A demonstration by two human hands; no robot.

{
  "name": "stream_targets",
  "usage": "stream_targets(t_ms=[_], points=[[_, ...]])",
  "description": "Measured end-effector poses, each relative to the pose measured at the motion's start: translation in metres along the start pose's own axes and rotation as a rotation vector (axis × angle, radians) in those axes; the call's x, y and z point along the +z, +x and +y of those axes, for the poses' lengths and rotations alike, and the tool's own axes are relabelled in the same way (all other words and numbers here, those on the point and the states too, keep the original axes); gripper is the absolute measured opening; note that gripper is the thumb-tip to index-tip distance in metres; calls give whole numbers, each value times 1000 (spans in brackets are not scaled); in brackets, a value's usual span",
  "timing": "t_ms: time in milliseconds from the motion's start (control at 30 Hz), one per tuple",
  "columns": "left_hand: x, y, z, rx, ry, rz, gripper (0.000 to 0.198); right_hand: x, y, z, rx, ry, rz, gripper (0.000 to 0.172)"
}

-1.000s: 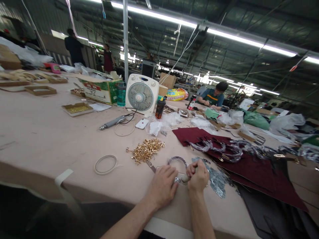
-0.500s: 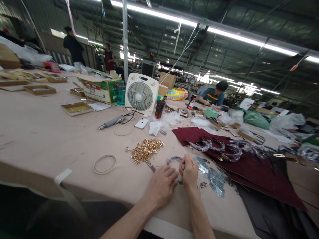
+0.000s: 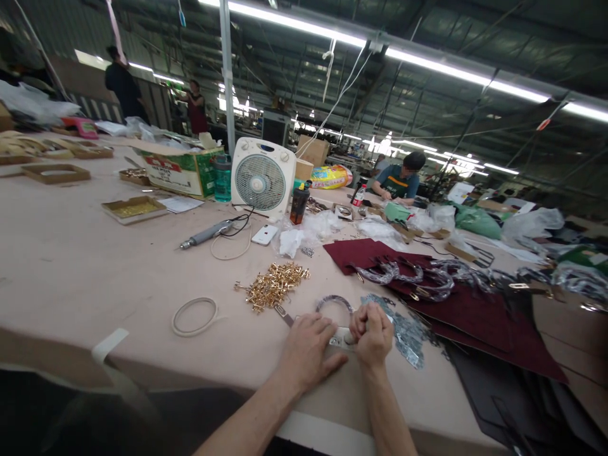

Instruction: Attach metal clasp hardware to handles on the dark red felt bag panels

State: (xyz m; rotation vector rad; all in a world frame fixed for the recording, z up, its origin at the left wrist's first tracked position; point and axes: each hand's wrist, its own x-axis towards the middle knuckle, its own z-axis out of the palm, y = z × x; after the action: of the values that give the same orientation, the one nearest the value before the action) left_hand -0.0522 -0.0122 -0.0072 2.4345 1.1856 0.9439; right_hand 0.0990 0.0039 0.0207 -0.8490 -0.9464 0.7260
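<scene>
Resting the left hand [image 3: 308,347] flat, palm down, on beige material [image 3: 344,387] at the near edge of a table [image 3: 142,272]. Clasping, seemingly, a pale tool [image 3: 349,339], mostly hidden, in the curled right hand [image 3: 373,335], near the left but apart. Working over a small metal plate [image 3: 336,341] between both hands, just below a plastic-wrapped handle [image 3: 335,297]. Probably fixing the plate down, so calling next for steady left-hand pressure and careful aim. Sitting near gold fasteners [image 3: 274,288] and silver plates [image 3: 407,343].
</scene>
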Motion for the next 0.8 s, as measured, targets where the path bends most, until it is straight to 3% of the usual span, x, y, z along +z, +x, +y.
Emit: stream_targets(t_ms=[300, 467, 667, 800], points=[[4, -1, 0, -21, 17, -6, 44, 15, -7, -2, -17, -181, -156, 48], [2, 0, 1, -16, 17, -26, 46, 18, -4, -20, -150, -87, -145, 47], [0, 0, 2, -17, 11, -16, 37, 14, -8, -3, -54, -289, -190, 47], [0, -1, 2, -19, 32, -27, 43, 14, 0, -17, -88, -200, -178, 48]])
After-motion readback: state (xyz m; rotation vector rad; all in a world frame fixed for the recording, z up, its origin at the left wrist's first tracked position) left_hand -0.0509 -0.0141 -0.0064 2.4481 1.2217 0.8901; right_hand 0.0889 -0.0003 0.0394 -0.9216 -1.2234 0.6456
